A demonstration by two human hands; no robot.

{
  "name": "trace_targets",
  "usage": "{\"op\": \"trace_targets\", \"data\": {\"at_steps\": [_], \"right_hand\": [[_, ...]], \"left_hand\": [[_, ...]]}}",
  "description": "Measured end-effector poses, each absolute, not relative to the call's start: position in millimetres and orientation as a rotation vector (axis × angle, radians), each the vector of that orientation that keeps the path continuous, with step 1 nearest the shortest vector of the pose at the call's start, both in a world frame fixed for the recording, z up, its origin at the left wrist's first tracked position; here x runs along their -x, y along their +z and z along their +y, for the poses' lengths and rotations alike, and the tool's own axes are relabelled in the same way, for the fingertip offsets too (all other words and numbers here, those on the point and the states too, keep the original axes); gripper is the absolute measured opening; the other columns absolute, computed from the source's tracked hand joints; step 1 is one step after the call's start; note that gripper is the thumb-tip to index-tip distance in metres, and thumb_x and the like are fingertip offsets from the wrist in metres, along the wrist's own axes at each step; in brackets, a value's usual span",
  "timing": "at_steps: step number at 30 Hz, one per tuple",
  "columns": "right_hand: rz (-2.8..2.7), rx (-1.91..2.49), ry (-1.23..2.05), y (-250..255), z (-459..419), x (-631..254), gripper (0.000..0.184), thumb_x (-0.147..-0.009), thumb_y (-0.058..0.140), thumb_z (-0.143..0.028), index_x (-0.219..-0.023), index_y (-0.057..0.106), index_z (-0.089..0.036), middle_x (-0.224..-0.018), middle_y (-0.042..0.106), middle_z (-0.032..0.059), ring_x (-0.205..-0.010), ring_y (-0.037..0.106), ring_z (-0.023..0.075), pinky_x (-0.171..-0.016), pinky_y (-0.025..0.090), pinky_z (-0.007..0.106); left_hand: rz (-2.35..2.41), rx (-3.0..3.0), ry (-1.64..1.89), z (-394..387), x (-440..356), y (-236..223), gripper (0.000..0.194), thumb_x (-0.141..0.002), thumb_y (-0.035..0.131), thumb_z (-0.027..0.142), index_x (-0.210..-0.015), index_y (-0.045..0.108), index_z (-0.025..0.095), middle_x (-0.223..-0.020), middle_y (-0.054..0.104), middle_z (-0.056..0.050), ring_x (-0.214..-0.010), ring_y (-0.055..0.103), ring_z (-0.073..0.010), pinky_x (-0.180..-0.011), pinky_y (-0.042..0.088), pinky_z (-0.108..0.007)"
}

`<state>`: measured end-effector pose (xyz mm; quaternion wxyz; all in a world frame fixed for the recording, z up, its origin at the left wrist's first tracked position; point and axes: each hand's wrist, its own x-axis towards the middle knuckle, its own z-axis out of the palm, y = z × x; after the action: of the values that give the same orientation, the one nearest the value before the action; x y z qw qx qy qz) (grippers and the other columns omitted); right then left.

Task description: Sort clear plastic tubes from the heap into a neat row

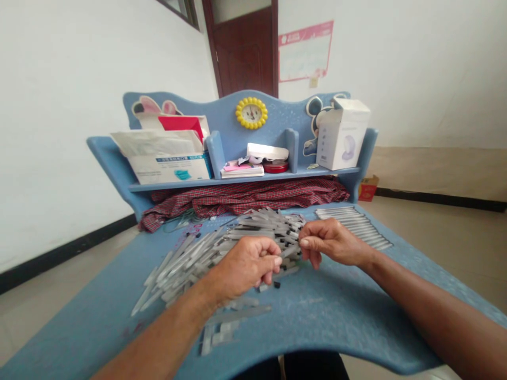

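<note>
The left hand (243, 266) is held with its fingers curled, and the right hand (330, 243) is held with its fingertips (304, 243) pinched together; whether a strip is grasped by either cannot be told. A loose heap of grey, black-tipped strips (237, 248) is spread just beyond both hands' fingers on a blue desk (340, 316), and a neat row of strips (352, 226) is laid beyond the right fingers.

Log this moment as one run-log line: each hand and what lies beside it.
left hand: curled at grey strip heap | right hand: fingertips pinched at heap | beside: aligned strips, blue desk
</note>
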<state>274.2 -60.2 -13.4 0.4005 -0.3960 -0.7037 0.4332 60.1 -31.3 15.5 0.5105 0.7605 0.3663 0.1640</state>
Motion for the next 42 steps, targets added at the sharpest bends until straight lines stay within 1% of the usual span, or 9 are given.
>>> {"op": "trace_targets", "data": {"at_steps": [6,9,13,16,20,25,33,36,42], "right_hand": [[-1.716,0.985,1.119,-12.0,-60.9,-272.8,0.034,-0.081,0.059,-0.048,-0.077,0.054,-0.014,-0.064,0.064,0.0013,-0.046,0.061,0.0099,-0.043,0.045,0.019],[-1.769,1.085,1.090,-12.0,-60.7,-273.4,0.039,-0.085,0.053,-0.049,-0.068,0.053,-0.014,-0.056,0.061,-0.0001,-0.040,0.056,0.0076,-0.038,0.040,0.016],[-1.758,1.165,1.146,-15.2,-58.6,-273.3,0.043,-0.086,0.050,-0.052,-0.061,0.046,-0.016,-0.046,0.056,-0.0030,-0.030,0.046,0.0054,-0.030,0.031,0.014],[-1.724,1.137,1.181,-16.8,-57.9,-272.0,0.042,-0.084,0.052,-0.052,-0.063,0.046,-0.017,-0.047,0.057,-0.0029,-0.030,0.048,0.0061,-0.030,0.031,0.015],[-1.716,1.082,1.158,-15.6,-59.3,-271.1,0.038,-0.082,0.057,-0.050,-0.066,0.051,-0.015,-0.053,0.059,-0.0017,-0.036,0.052,0.0070,-0.034,0.037,0.016],[-1.709,0.940,1.105,-14.6,-61.0,-271.4,0.033,-0.079,0.063,-0.045,-0.075,0.056,-0.013,-0.064,0.063,0.0010,-0.047,0.060,0.0090,-0.043,0.045,0.019],[-1.706,0.915,1.065,-13.3,-63.9,-270.0,0.029,-0.078,0.066,-0.041,-0.078,0.056,-0.014,-0.061,0.062,0.0003,-0.052,0.063,0.0117,-0.049,0.050,0.021],[-1.751,0.899,1.003,-9.5,-67.2,-269.3,0.028,-0.080,0.064,-0.041,-0.079,0.056,-0.014,-0.060,0.063,0.0006,-0.054,0.065,0.0129,-0.050,0.051,0.022],[-1.828,0.911,0.952,-2.5,-74.3,-265.6,0.023,-0.083,0.062,-0.037,-0.079,0.056,-0.014,-0.060,0.065,0.0010,-0.057,0.066,0.0137,-0.054,0.051,0.024]], "left_hand": [[0.915,-1.918,0.458,-35.5,-61.1,20.5,0.007,-0.073,0.054,0.022,-0.074,0.056,0.016,-0.057,0.052,0.006,-0.046,0.045,-0.0070,-0.045,0.033,-0.018],[0.926,-2.134,0.518,-37.6,-61.2,19.7,0.007,-0.075,0.053,0.022,-0.072,0.057,0.017,-0.057,0.049,0.006,-0.053,0.048,-0.0100,-0.052,0.036,-0.021],[0.864,-2.515,0.609,-36.6,-59.5,15.0,0.009,-0.079,0.051,0.019,-0.072,0.057,0.018,-0.068,0.055,0.001,-0.066,0.051,-0.0141,-0.062,0.036,-0.025],[0.822,-2.618,0.632,-35.3,-58.7,13.5,0.010,-0.081,0.049,0.018,-0.074,0.056,0.019,-0.071,0.056,0.000,-0.069,0.051,-0.0153,-0.066,0.036,-0.026],[0.890,-2.550,0.593,-34.7,-59.5,15.6,0.006,-0.078,0.052,0.018,-0.074,0.057,0.018,-0.069,0.055,0.001,-0.068,0.052,-0.0154,-0.064,0.035,-0.025],[0.872,-2.343,0.376,-34.0,-60.6,17.7,0.019,-0.082,0.046,0.023,-0.074,0.061,0.016,-0.064,0.052,0.002,-0.063,0.051,-0.0139,-0.058,0.035,-0.023],[0.853,-2.099,0.328,-34.7,-60.3,24.6,0.030,-0.083,0.045,0.034,-0.063,0.058,0.015,-0.050,0.044,0.005,-0.048,0.040,-0.0093,-0.049,0.031,-0.020],[0.799,-1.983,0.298,-33.6,-59.2,26.3,0.030,-0.081,0.049,0.036,-0.061,0.057,0.015,-0.052,0.048,0.004,-0.046,0.038,-0.0079,-0.047,0.029,-0.020],[0.748,-1.746,0.195,-26.9,-52.3,22.9,0.028,-0.079,0.054,0.040,-0.075,0.062,0.013,-0.057,0.057,0.001,-0.042,0.037,-0.0059,-0.041,0.024,-0.018]]}}
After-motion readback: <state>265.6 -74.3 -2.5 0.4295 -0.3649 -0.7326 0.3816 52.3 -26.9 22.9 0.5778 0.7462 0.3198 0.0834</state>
